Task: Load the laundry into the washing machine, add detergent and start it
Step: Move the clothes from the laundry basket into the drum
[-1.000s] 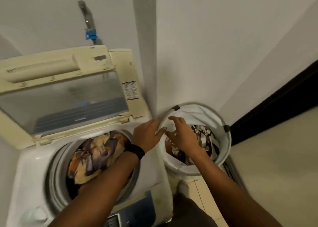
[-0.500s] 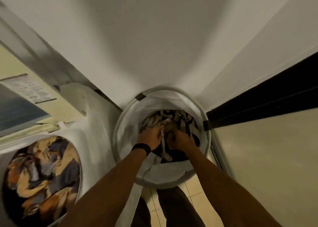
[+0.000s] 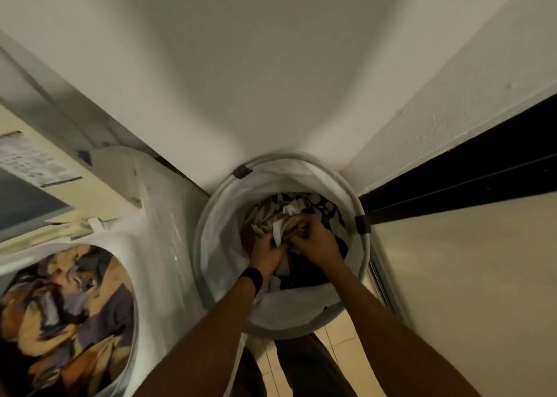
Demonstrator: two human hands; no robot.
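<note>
Down inside the round white laundry basket [image 3: 208, 246], the left hand [image 3: 266, 252] and right hand [image 3: 315, 240] sit side by side, both closed on a bunched patterned cloth [image 3: 280, 216]. Far left of them, the washing machine [image 3: 156, 203] already holds patterned laundry [image 3: 66, 312].

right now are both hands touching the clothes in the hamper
Touching: the head view shows left hand and right hand clenched on the patterned clothes.
</note>
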